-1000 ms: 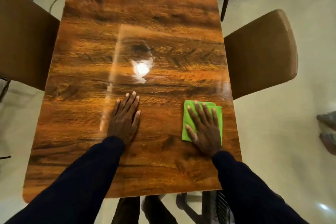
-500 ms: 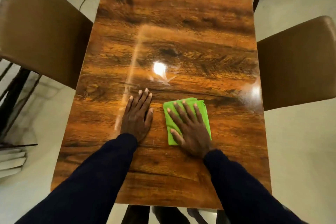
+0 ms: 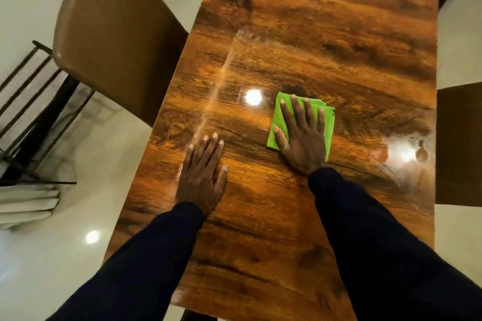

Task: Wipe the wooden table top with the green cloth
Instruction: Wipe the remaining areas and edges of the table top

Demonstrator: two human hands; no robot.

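Moving up the bench [image 3: 313, 34] over the last half second, the right hand [image 3: 302, 143] is carrying the cloth [image 3: 330, 126] away from the left hand [image 3: 200, 177], which it was lying just beside. A second ago that cloth was sitting at the bench's right edge. The right hand is lying flat on top of the cloth, fingers straight and spread, palm pressing down, with nothing curled round the fabric. Its heel is overhanging the cloth's near edge and touching the wood. The cloth is lying flat on the bench, folded into a rough rectangle. Its bright green is showing on both sides of the hand and past the fingertips.

Left of the cloth and nearer the person, apart from it, the left hand is resting palm down on bare wood. Its fingers are straight and close together, holding nothing, and it is staying where it was. Dark sleeves [image 3: 378, 242] are covering both arms, running back from the cloth toward the near edge.

Just left of the cloth a round glare [image 3: 253, 97] is shining on the glossy surface, and farther left a pale streak [image 3: 219, 86] is running diagonally away. Right of the cloth, near the bench's edge, a smeared patch [image 3: 403, 151] is gleaming. Far left of the cloth a brown chair [image 3: 114, 34] is standing against the bench's side, with a metal frame [image 3: 26, 112] beyond it on the pale floor [image 3: 78, 216]. Far right of the cloth a second chair [image 3: 459, 146], dark in shadow, is sitting at the opposite side.
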